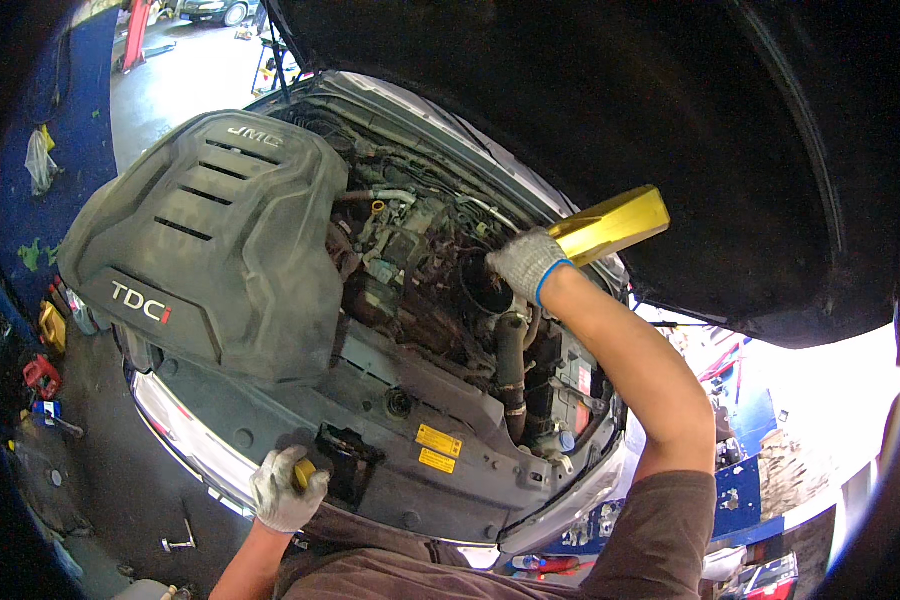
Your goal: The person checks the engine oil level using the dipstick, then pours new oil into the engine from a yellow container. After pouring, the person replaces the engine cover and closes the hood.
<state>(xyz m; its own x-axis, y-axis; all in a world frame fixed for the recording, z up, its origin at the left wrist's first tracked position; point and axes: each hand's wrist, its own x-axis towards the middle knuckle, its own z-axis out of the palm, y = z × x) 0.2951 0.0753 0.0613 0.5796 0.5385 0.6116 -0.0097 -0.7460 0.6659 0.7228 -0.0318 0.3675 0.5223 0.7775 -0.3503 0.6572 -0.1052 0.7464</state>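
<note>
Hands (288, 490) apart — right gripping yellow container (618, 224), left beside square opening (348, 468).

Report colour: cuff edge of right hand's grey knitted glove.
Blue cuff edge, shown in the head view.

yellow container (618, 224), blue-edged grey glove (528, 264), dark grey engine cover (270, 240)

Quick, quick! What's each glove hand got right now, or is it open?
Left hand: closed, holding a small yellow thing.
Right hand: closed, holding a tilted yellow container at its lower end.
</note>
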